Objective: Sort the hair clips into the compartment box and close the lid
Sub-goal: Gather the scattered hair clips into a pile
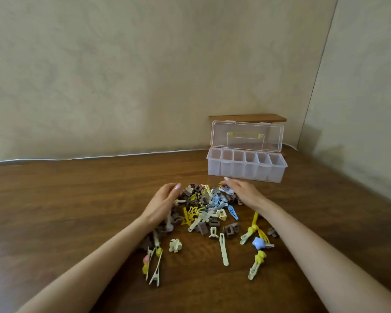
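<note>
Spread left hand [161, 204] and right hand [240, 193] flank hair clips [203, 208] (open box [246, 169] beyond).

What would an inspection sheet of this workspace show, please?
Surface: brown wooden table.
Job's things: hair clips in a loose pile on the table; clear box open, lid upright, no clips seen in its six compartments.
Clutter: wooden board behind the box.
Hands: left hand and right hand at the pile's sides, gripping nothing.
Cables: what looks like a white cord along the table's far edge.
Surroundings: pale wall behind and to the right.
</note>
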Available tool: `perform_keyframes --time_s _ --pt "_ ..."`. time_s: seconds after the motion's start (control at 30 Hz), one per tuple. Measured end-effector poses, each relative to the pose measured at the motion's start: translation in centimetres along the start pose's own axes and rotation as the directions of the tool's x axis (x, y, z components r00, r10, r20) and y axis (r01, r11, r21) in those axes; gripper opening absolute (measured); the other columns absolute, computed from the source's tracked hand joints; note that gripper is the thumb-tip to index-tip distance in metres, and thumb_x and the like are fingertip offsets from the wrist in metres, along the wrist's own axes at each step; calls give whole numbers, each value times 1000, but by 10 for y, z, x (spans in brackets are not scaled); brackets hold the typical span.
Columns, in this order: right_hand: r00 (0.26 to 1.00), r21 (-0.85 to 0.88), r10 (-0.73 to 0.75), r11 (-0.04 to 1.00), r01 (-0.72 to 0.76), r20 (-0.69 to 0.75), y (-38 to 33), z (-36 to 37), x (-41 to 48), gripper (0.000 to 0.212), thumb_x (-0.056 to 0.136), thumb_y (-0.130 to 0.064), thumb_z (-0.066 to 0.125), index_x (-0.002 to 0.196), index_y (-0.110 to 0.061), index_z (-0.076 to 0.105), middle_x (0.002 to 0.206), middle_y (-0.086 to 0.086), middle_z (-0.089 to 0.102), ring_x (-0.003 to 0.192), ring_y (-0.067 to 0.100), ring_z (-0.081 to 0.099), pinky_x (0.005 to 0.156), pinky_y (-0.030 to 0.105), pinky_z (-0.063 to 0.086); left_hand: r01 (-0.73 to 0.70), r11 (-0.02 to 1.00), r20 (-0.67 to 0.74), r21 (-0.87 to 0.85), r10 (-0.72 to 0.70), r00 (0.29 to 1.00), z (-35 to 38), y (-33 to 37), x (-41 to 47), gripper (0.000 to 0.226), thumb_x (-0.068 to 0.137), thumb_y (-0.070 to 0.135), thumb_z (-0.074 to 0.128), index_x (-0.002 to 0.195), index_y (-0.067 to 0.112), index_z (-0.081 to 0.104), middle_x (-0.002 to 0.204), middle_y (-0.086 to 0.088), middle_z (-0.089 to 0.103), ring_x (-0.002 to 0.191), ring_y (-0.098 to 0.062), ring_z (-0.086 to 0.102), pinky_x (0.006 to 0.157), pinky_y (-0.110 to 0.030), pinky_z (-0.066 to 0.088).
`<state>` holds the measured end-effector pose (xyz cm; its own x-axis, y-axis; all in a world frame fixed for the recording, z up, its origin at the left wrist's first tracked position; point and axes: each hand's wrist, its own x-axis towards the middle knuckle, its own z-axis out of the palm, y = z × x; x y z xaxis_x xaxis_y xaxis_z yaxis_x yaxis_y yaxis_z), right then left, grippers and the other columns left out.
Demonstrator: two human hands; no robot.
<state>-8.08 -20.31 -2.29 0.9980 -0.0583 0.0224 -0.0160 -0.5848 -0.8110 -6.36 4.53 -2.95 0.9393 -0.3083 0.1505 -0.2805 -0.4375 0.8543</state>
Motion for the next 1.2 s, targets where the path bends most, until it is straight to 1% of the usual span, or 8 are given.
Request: perform_keyframes --time_s 0.27,0.4,0.53,0.7,0.83,0.97,1.1,1.2 --pt "994 -8 -46 999 46 -99 -8 -21 -27 58 95 -52 33 139 -16 45 148 0 40 138 18 32 107 30 25 -2 1000 108 0 2 994 -19 9 -16 73 85 60 34 144 19 24 149 -1 29 132 -14 33 106 -32 31" --pt "985 -14 -8 1000 6 -174 15 -45 -69 51 97 -49 32 135 -20 50 146 -1 42 137 15 34 101 25 24 -32 993 434 117 -22 901 -58 -1 -58 122 46 88 54 143 36 2 148 16 6 138 -6 10 116 -33 17" --pt "965 22 18 1000 -13 -263 27 -38 -113 58 93 -54 29 138 -21 46 145 -2 43 135 14 36 101 24 24 -183 930 554 319 -26 832 -62 -10 -93 133 36 81 68 131 50 -19 151 16 -15 141 -8 -10 119 -36 5" --pt "959 -42 -24 999 13 -283 18 5 -122 71 85 -65 23 142 -24 37 149 -1 37 141 16 26 118 44 14 -250 804 424 539 -3 906 -22 -9 -95 140 30 91 55 131 45 -30 150 8 -32 139 -18 -24 114 -44 -14" --pt "949 -125 -27 992 -13 -315 8 32 -89 66 92 -59 27 144 -19 35 152 3 31 145 24 13 118 49 8 -166 829 303 535 -4 953 7 0 -66 147 28 91 52 141 33 -22 154 -6 -22 142 -26 -15 114 -47 -10" --pt "917 -127 -43 992 -9 -398 -3 54 -54 60 95 -56 28 137 -16 46 144 7 43 139 25 27 116 46 17 -105 858 122 502 50 991 36 6 -41 129 50 76 65 146 25 -5 156 -12 0 144 -26 0 117 -47 0" --pt "953 109 -26 992 61 -301 -20 48 -50 75 85 -71 32 139 -21 42 147 2 38 140 22 27 114 48 23 -133 894 93 428 103 990 38 8 -30 110 65 66 65 145 19 6 154 -9 12 143 -24 11 116 -51 7" --pt "991 32 -126 991 128 -50 -18 13 -67 98 65 -85 46 146 -35 23 157 -8 16 144 16 10 116 51 16 -178 930 87 320 159 984 18 3 -28 103 67 78 45 145 20 12 155 -6 13 143 -20 12 116 -52 11"
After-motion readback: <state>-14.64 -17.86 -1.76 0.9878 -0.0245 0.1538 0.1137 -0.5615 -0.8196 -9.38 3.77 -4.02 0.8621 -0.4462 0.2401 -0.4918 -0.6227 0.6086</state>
